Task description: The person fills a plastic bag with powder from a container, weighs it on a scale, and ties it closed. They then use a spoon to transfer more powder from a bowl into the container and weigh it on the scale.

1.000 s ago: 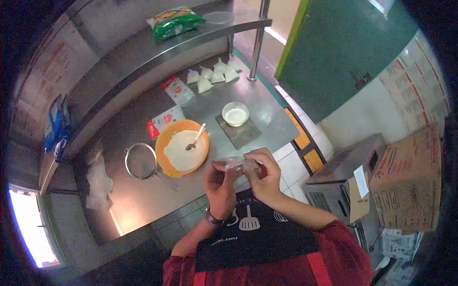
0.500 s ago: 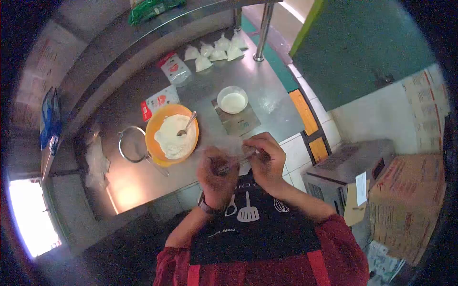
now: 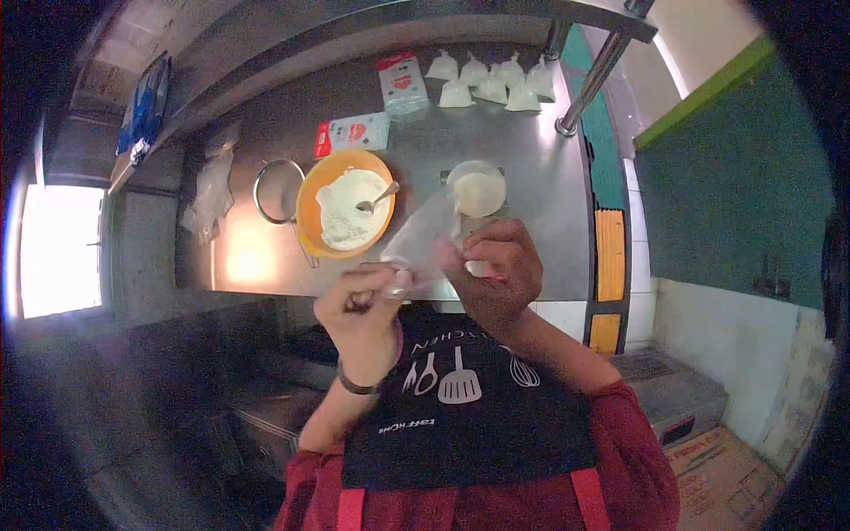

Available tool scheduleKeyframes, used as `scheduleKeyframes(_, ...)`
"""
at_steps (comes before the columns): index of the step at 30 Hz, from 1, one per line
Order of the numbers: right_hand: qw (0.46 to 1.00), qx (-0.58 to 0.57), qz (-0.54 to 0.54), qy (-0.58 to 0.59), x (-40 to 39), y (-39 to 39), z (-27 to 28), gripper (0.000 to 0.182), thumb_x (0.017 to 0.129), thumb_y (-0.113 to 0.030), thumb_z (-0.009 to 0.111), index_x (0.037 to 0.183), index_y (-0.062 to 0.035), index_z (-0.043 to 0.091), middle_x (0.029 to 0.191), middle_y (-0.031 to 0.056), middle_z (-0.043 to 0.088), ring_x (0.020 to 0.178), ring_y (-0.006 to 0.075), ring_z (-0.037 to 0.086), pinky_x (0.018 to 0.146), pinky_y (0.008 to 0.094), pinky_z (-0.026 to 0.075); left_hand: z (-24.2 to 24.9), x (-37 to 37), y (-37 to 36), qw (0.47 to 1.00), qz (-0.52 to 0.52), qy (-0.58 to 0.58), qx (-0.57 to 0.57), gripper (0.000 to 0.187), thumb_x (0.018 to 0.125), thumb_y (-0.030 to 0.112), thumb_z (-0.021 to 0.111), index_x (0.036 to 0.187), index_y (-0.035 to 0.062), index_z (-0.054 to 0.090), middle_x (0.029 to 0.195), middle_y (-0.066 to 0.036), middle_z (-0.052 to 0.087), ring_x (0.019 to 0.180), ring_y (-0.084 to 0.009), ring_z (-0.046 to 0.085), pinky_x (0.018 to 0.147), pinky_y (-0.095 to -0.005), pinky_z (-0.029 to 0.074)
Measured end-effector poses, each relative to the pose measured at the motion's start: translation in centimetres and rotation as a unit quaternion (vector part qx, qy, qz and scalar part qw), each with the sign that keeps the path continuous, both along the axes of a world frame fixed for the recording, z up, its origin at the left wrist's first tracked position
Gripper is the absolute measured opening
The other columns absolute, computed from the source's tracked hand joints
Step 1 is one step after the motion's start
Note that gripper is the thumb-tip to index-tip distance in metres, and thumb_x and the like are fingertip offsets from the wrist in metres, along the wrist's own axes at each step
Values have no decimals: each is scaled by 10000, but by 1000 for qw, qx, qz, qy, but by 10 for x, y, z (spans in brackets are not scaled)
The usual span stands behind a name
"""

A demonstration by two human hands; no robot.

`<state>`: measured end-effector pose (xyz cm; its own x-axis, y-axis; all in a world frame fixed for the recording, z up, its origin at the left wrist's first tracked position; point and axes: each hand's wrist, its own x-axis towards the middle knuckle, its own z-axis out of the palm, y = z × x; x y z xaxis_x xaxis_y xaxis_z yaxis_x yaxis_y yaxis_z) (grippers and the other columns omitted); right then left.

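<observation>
A clear plastic bag [image 3: 429, 232] is stretched between my two hands, above the counter's front edge. My left hand [image 3: 365, 305] pinches one side of it, and my right hand [image 3: 498, 270] grips the other side with curled fingers. Just beyond the bag is a white bowl [image 3: 478, 190] with white powder, partly overlapped by the plastic. An orange bowl [image 3: 310, 212] of white powder stands to the left, a metal spoon [image 3: 381, 198] resting in it. A round sieve [image 3: 277, 190] lies left of that bowl.
Several tied bags of white powder [image 3: 491, 86] stand at the back. Near them are two red-and-white packets [image 3: 403, 87], one lying by the orange bowl. Crumpled plastic [image 3: 211, 195] lies far left. A metal post [image 3: 595, 84] rises at the back right.
The plastic bag is now spread out between my hands, which have moved apart. The camera view has shifted, so the counter appears turned and higher.
</observation>
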<state>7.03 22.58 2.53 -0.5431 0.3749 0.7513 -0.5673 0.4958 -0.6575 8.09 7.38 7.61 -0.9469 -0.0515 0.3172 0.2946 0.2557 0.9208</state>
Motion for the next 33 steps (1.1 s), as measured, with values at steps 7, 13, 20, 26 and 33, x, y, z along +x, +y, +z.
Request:
scheduleKeyframes(7,903,-238,220,-283,9,-14,29,125,741,38,752,801,3,648,877,94,653,754,118,614,691,272,515,-13,-8,-17,775,-122,-359,506,97,871,17,558,957,13,600,839,-78,649,676,-141,618,552,-216,476)
scheduleKeyframes(13,707,-368,440,-412,2,-11,11,181,803,-12,715,969,-12,643,935,87,656,840,150,642,774,287,526,11,-23,-37,723,-93,-446,519,94,864,122,533,879,45,585,808,-67,616,711,-185,597,650,-303,493)
scheduleKeyframes(20,457,-679,479,-317,-20,-63,17,475,841,-96,680,1268,-112,472,1217,70,570,1076,220,593,907,410,504,-13,-33,-80,682,-115,-396,604,145,857,129,499,977,76,563,871,-61,601,790,-225,592,777,-359,463)
scheduleKeyframes(26,617,-493,533,-303,-23,-83,-2,618,794,0,690,1312,-163,393,1141,85,595,968,212,613,829,346,527,-61,-48,-116,777,-243,-288,504,137,861,82,559,994,79,526,903,-29,590,752,-124,571,650,-295,461)
scheduleKeyframes(33,813,-276,367,-358,-23,-98,-39,530,747,37,717,1201,-94,475,1014,36,627,865,125,613,747,270,510,-67,-43,-125,942,-191,-259,95,139,812,56,670,923,33,590,814,4,608,687,-57,540,591,-207,442)
